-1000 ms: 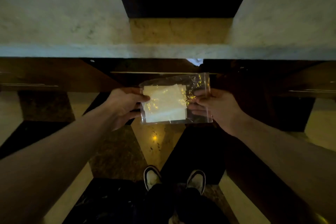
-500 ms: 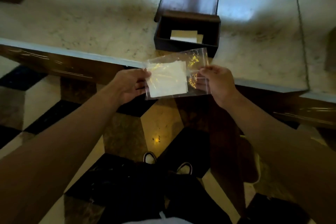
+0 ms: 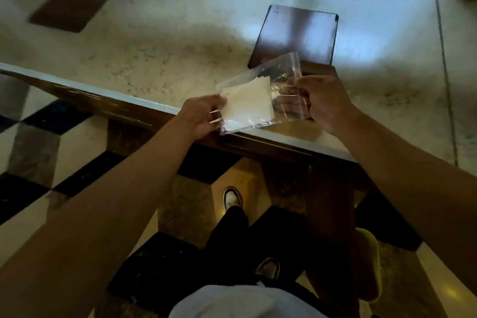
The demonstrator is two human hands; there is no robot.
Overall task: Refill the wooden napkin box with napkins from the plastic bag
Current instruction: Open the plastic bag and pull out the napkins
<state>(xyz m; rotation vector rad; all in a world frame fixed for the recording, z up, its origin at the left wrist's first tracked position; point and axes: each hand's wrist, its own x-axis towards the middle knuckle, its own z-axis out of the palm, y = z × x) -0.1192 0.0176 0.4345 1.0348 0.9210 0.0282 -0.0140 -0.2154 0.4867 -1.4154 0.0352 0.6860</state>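
Note:
I hold a clear plastic bag (image 3: 284,77) with a stack of white napkins (image 3: 247,103) inside, above the counter's front edge. My left hand (image 3: 201,116) pinches the bag's left side over the napkins. My right hand (image 3: 325,103) grips its right side. The dark wooden napkin box stands on the counter just behind the bag; its open lid (image 3: 296,36) lies back flat, and the bag and my right hand hide the box's inside.
The pale marble counter (image 3: 160,54) stretches left and right, with a dark wooden mat (image 3: 74,4) at far left. Its dark wooden front edge (image 3: 103,106) faces me. My feet stand on a checkered stone floor (image 3: 38,150) below.
The view has lifted toward the counter. Both hands have carried the bag forward and up, from in front of the counter to over its edge, now covering the box's opening.

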